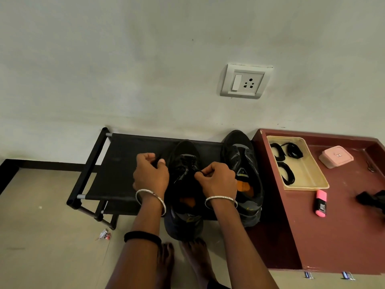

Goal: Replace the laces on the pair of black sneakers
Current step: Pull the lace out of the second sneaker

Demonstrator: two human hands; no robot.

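The middle sneaker (184, 163) sits on the shoe rack (125, 151), and the other sneaker (241, 155) is at its right edge. The left hand (151, 174) and right hand (219, 180) are apart, each pinching its black lace (186, 161). I think this shoe's lacing is under way. Next, pull gently, hole by hole. Spare laces (288, 174) wait in the tray (312, 185).

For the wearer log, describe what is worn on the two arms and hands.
The left hand and right hand wear no gloves; no rings can be made out. Each wrist carries a thin silver bangle: the left bangle and the right bangle. A black band circles the left forearm higher up. No sleeves are in view.
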